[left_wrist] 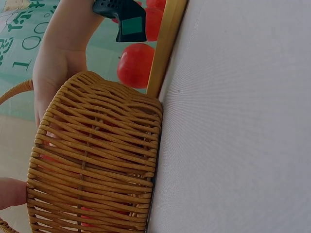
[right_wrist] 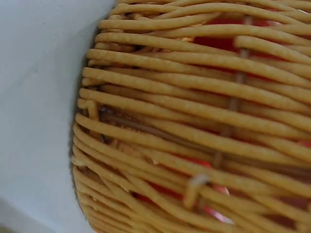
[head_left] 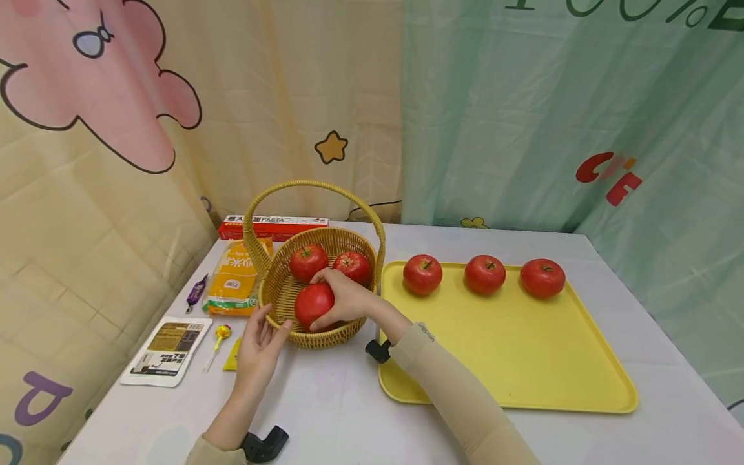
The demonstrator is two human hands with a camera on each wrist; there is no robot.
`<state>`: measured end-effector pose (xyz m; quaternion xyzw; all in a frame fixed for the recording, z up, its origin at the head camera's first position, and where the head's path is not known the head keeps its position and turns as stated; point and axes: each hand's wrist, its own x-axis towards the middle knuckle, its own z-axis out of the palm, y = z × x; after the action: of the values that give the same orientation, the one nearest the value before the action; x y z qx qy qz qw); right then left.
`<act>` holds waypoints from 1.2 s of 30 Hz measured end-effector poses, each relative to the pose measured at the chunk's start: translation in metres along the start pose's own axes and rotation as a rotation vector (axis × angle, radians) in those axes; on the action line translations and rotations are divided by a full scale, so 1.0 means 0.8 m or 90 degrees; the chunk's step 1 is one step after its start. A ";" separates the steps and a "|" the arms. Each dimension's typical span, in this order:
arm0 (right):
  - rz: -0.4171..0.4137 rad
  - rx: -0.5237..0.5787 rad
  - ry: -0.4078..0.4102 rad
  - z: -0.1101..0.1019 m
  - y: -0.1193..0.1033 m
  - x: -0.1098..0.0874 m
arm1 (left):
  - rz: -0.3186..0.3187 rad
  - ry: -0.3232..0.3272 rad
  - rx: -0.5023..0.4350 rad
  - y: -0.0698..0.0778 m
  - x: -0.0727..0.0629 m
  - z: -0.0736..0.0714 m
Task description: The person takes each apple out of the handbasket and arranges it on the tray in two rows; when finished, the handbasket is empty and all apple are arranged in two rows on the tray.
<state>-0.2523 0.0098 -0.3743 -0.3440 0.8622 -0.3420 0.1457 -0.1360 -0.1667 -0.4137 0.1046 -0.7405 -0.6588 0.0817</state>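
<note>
A woven basket (head_left: 334, 339) with a tall arched handle stands on the table, holding a red apple (head_left: 309, 262) at the back left and another red apple (head_left: 352, 267) at the back right. My right hand (head_left: 344, 298) reaches over the rim and grips a third apple (head_left: 312, 305) in the front of the basket, thumb and fingers round it. My left hand (head_left: 260, 345) touches the basket's front left rim, its thumb on the edge. In the left wrist view the left thumb (left_wrist: 12, 192) meets the rim. The right wrist view shows only woven wall (right_wrist: 194, 111) with red behind it.
A yellow tray (head_left: 511, 361) lies right of the basket with three apples (head_left: 485, 274) along its back edge. To the left lie an orange food packet (head_left: 234, 278), a white packet (head_left: 167, 352), a lollipop (head_left: 221, 333) and a purple candy (head_left: 197, 292). A red pasta box (head_left: 279, 227) lies behind.
</note>
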 end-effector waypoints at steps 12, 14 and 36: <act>-0.055 0.065 0.126 -0.046 0.008 -0.059 | -0.006 -0.004 0.001 0.000 -0.001 0.000; -0.062 0.090 0.144 -0.057 0.010 -0.076 | -0.006 -0.005 0.002 0.001 -0.001 0.000; 0.038 -0.150 0.157 -0.084 0.110 -0.197 | 0.001 -0.004 0.003 0.001 0.001 0.000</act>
<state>-0.2150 0.1986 -0.3839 -0.2885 0.9176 -0.2735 0.0078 -0.1368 -0.1667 -0.4131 0.1018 -0.7423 -0.6574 0.0798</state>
